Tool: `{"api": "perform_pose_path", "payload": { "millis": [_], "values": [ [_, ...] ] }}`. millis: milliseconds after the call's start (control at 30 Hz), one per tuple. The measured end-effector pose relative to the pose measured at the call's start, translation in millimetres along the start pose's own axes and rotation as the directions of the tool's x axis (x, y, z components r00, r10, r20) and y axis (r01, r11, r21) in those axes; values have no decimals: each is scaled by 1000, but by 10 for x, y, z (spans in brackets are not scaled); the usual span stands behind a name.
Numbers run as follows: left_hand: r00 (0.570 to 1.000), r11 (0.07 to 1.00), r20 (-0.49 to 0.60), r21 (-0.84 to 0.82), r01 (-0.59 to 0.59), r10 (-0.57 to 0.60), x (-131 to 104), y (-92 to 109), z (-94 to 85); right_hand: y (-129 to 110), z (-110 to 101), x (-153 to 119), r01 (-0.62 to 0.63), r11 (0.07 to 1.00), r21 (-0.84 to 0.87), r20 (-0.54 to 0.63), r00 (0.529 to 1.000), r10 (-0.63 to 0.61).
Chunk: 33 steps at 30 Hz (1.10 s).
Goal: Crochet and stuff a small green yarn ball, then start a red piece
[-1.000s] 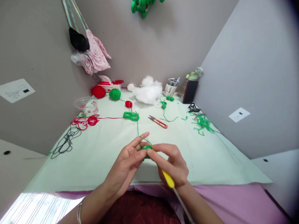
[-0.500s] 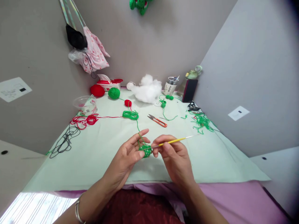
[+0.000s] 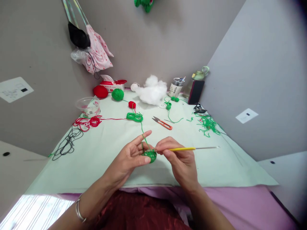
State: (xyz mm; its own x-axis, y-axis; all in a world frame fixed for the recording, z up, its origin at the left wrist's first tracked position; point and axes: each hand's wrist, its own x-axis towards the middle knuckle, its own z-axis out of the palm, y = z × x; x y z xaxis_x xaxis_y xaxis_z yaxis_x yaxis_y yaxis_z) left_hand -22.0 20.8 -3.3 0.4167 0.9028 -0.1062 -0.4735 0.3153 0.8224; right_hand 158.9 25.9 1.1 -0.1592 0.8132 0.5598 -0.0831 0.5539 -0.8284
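Note:
Pinched between the thumb and fingers of my left hand (image 3: 130, 155) is a small round green crochet piece (image 3: 150, 156). A strand of green yarn (image 3: 142, 126) runs over my raised left index finger and back to a wound green bundle (image 3: 134, 117). My right hand (image 3: 181, 159) grips a crochet hook (image 3: 182, 149) with a yellow handle, held nearly level. The hook's left end meets the top edge of the green piece, though its very tip is hard to make out. Its other metal end points right, in the air.
Orange thread snips (image 3: 162, 123) lie beyond my hands. White stuffing (image 3: 153, 91), a green yarn ball (image 3: 117, 94) and a red yarn ball (image 3: 100, 91) sit at the back. Green yarn scraps (image 3: 208, 124) lie right; a clear plastic tub (image 3: 88, 108) and black cord (image 3: 68, 143) are left.
The crochet hook has swung from slanting up to the right to nearly level, its free end now lower and farther right. My left hand still holds the green piece, now tilted differently.

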Motion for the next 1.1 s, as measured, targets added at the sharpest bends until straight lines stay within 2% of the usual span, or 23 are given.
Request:
{"api": "perform_pose_path", "payload": {
  "millis": [100,267,400,467,567,600,633,667,733,800,867,933,1033,1100],
  "values": [
    [999,999,39,31,15,-16,20,30,-9,16,-12,1,15,1000,-6,7,1000,-15],
    [998,998,62,52,30,-34,22,6,-16,74,10,-15,81,994,-73,-44,995,-85],
    [998,998,51,53,35,-38,2,-20,-22,104,53,-59,165,963,-211,-39,983,-177],
    [1000,998,7,64,5,-5,-19,-43,18,126,75,-88,270,887,-375,8,958,-288],
    [993,995,-97,77,-62,69,-64,-83,129,183,101,-132,441,639,-630,110,865,-489],
    [990,996,-123,58,-66,73,-80,-91,169,203,107,-148,463,572,-677,120,836,-535],
    [990,998,-131,24,-53,56,-94,-95,203,218,110,-162,463,544,-700,108,822,-560],
    [992,999,-125,-21,-31,28,-106,-94,230,228,110,-175,448,561,-696,75,822,-565],
    [996,994,-84,-112,21,-30,-116,-82,254,223,101,-190,387,692,-610,-23,864,-504],
    [998,983,-45,-179,45,-54,-108,-64,245,191,82,-184,297,845,-444,-80,927,-367],
    [998,973,-24,-225,48,-55,-92,-46,217,150,57,-162,202,936,-287,-85,968,-235],
    [998,965,-11,-259,49,-54,-77,-30,185,119,29,-135,144,972,-186,-94,982,-163],
    [999,962,-1,-269,46,-48,-67,0,143,103,-10,-112,93,993,-70,-165,981,-103],
    [999,967,21,-252,33,-29,-65,20,120,95,-35,-107,23,999,43,-201,980,-13]
  ]
}}
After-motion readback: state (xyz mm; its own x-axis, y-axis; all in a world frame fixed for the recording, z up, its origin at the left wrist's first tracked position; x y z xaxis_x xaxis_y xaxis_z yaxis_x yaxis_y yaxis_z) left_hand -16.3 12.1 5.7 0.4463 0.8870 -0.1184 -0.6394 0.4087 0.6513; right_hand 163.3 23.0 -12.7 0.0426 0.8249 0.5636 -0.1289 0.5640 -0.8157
